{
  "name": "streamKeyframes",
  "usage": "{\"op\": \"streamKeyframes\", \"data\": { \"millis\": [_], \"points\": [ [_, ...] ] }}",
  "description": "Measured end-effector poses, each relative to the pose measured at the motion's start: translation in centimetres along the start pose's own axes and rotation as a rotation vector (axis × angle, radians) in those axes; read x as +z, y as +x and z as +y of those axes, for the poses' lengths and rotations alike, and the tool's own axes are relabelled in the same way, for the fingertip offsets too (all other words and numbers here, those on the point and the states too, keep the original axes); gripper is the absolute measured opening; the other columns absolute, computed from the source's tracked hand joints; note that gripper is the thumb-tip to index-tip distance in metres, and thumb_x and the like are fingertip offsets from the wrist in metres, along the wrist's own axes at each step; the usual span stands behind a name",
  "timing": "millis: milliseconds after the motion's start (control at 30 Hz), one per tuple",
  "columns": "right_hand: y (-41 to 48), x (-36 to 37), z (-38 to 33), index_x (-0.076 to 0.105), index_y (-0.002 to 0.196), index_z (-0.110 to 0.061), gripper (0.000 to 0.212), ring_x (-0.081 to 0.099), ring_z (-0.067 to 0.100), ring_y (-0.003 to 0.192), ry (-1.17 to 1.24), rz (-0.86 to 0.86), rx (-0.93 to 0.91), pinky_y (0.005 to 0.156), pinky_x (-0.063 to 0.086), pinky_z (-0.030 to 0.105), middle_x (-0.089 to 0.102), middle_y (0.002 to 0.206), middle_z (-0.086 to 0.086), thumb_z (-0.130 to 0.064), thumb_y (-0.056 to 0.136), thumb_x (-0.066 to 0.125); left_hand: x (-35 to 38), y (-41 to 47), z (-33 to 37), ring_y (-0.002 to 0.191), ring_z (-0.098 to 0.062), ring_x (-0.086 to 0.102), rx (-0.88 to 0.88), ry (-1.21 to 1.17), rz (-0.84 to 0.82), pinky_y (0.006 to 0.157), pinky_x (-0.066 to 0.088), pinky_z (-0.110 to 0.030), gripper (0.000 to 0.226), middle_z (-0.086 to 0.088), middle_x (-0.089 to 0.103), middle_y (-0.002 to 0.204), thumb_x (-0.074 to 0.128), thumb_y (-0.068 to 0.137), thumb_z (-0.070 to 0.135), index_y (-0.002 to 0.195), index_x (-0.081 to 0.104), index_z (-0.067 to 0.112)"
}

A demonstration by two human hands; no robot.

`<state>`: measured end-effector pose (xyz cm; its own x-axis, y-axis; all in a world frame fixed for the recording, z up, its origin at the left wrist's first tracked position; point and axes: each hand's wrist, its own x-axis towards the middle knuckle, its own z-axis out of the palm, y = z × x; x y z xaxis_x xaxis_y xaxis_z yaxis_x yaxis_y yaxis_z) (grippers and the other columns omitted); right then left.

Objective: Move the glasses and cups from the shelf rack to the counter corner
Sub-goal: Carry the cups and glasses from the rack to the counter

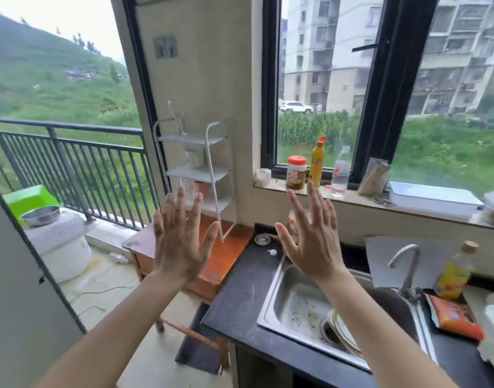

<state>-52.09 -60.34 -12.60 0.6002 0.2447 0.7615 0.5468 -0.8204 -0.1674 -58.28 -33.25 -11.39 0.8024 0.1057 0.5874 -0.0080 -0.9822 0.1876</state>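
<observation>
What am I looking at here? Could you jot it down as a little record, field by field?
place: kitchen corner beside a balcony
left hand: open, fingers spread, holding nothing
right hand: open, fingers spread, holding nothing
shelf rack: white, three tiers, standing on a wooden table
on the rack: a white cup on the middle tier, a clear glass on top
counter: dark, with a steel sink
task stage: nothing picked up yet

- I see a steel sink (271, 306) with plates (341, 330) in it.
- A tap (408, 271) stands behind it.
- On the windowsill (360, 198): a red-lidded jar (296, 172), a yellow squeeze bottle (317, 161), a clear bottle (340, 175).
- A green bin (27, 198) sits by the balcony railing (72, 163).
</observation>
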Motion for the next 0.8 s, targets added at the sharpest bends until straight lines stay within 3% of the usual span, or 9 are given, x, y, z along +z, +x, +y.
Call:
{"op": "streamKeyframes", "data": {
  "millis": [267,467,667,800],
  "points": [
    [14.9,13.5,0.6,0.018,0.159,-0.026,0.074,0.014,0.033,0.154,0.133,-0.085,-0.037,0.120,0.025,0.055,0.006,0.168,0.014,-0.054,0.098,0.047,3.5,13.0,-6.9,0.153,-0.024,-0.007,-0.066,0.043,0.047,0.121,0.001,-0.050,0.078,-0.006,-0.005,0.167,0.008,0.093,0.070,0.159,0.011,0.028],
    [21.0,22.0,-3.1,0.019,0.159,-0.025,0.071,0.016,0.031,0.154,0.193,-0.129,-0.095,0.119,0.017,0.039,0.007,0.168,0.014,-0.052,0.099,0.046,6.8,18.7,-14.6,0.153,-0.024,-0.006,-0.133,0.055,0.069,0.121,0.003,-0.051,0.075,-0.007,-0.004,0.167,0.016,0.094,0.068,0.159,0.008,0.030],
    [24.1,31.0,-5.1,0.019,0.159,-0.027,0.069,0.028,0.030,0.149,0.160,-0.160,-0.056,0.112,0.037,0.041,0.016,0.166,0.012,-0.054,0.100,0.043,13.2,24.8,-23.9,0.153,-0.020,-0.013,-0.089,-0.008,-0.001,0.122,0.004,-0.051,0.078,-0.004,-0.011,0.167,0.013,0.093,0.070,0.159,0.006,0.029],
    [26.3,36.7,-7.6,0.028,0.156,-0.026,0.064,0.045,0.029,0.138,0.097,-0.180,0.077,0.096,0.052,0.042,0.035,0.158,0.010,-0.052,0.100,0.042,17.1,29.8,-30.0,0.153,-0.021,-0.011,-0.004,-0.074,-0.068,0.122,0.002,-0.048,0.078,-0.006,-0.008,0.166,0.018,0.094,0.067,0.159,0.008,0.025]
  ]
}}
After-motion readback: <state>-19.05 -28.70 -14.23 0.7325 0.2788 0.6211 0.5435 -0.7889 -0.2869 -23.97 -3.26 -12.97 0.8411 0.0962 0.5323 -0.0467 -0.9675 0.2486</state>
